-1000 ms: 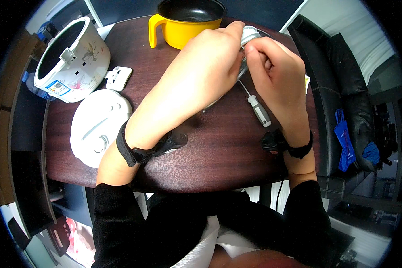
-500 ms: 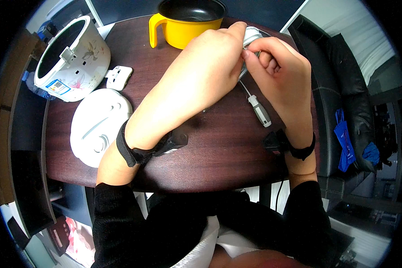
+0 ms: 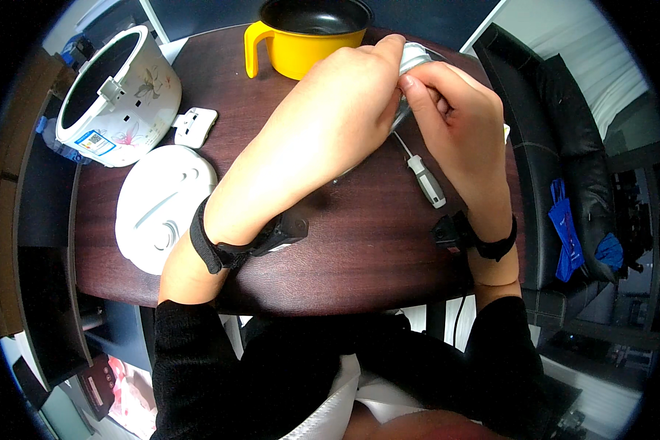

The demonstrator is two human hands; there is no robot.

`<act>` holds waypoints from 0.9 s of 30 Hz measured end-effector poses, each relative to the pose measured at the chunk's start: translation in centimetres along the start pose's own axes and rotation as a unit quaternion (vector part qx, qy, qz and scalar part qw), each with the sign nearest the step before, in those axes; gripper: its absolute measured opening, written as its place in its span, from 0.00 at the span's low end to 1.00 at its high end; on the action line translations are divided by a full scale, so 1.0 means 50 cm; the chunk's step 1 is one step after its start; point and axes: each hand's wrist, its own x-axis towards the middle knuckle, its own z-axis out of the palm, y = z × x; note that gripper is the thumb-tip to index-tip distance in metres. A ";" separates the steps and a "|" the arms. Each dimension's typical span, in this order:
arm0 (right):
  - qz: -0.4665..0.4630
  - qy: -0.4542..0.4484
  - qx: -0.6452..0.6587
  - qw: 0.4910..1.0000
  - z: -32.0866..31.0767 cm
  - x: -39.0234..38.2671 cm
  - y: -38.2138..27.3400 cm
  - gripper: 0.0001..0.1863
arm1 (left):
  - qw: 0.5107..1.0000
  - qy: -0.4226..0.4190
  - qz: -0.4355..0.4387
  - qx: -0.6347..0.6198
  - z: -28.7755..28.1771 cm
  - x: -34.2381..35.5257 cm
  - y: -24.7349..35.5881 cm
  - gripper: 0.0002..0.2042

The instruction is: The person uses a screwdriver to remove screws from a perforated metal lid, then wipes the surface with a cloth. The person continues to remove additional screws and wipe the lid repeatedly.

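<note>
At the far right of the table, my left hand (image 3: 348, 99) is closed around a white and silvery rounded part (image 3: 416, 56), most of which the fingers hide. Against its near side my right hand (image 3: 466, 117) is closed, thumb and forefinger pinched together. Whatever lies in that pinch is too small or too covered to make out. Just below the two hands lies a screwdriver (image 3: 427, 182) with a grey and white handle, its thin shaft running up under the part.
A white flowered rice cooker body (image 3: 143, 99) stands at the far left. Beside it lie a small white plastic piece (image 3: 196, 127) and a round white lid (image 3: 143, 198). Behind my left hand is a yellow pot (image 3: 312, 55) with a handle. A black sofa (image 3: 539, 161) stands to the right.
My right hand has shifted slightly left and its fingers have turned a little. A bit of something white now shows past its right edge. My left hand stays almost still.
</note>
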 end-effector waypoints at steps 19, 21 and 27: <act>0.284 -0.350 -0.153 0.880 -0.039 -0.202 0.127 0.32 | 1.000 -0.002 -0.011 -0.022 -0.029 0.011 -0.067 0.21; 0.265 -0.352 -0.126 0.889 -0.028 -0.217 0.117 0.29 | 1.000 0.000 0.009 -0.023 -0.035 0.010 -0.076 0.22; 0.224 -0.297 -0.065 0.926 -0.019 -0.240 0.144 0.15 | 1.000 -0.013 0.006 -0.003 -0.087 0.004 -0.093 0.21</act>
